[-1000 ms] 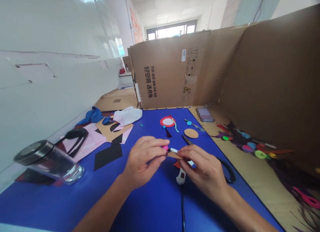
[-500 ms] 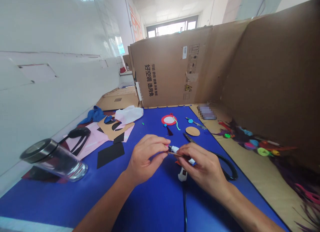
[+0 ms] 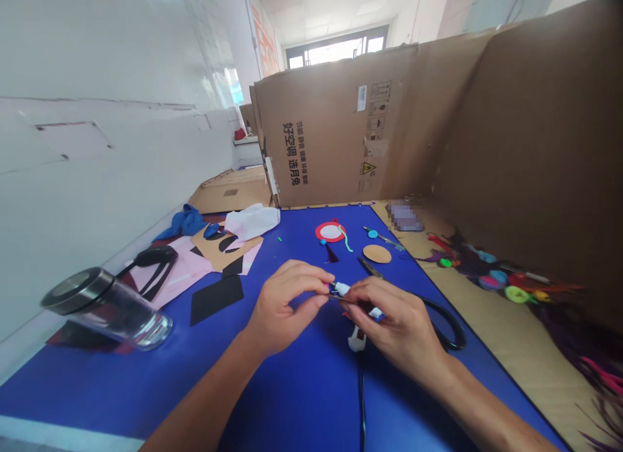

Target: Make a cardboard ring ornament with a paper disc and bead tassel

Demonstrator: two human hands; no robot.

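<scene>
Over the middle of the blue table, my left hand (image 3: 286, 304) and my right hand (image 3: 396, 317) come close together, fingers pinched. Between them runs a thin brown piece (image 3: 337, 297), seen almost edge-on, which looks like card. My right fingers grip one end, and my left thumb and fingertips close on the other. A small pink bit (image 3: 326, 288) shows at my left fingertips; its kind is too small to tell. Behind and below my right hand lies a white corded tool (image 3: 357, 340), perhaps a glue gun, partly hidden by the hand.
Beyond the hands lie a red-rimmed white disc (image 3: 330, 231), a brown card circle (image 3: 377, 254) and a drawing compass (image 3: 389, 239). A glass bottle (image 3: 114, 309) leans at left near black card (image 3: 217, 299). A cardboard wall (image 3: 331, 134) stands behind; craft bits (image 3: 516, 294) lie right.
The view has shifted very slightly. Both hands keep the same pinched hold, and the thin brown piece has tilted a little at most.
</scene>
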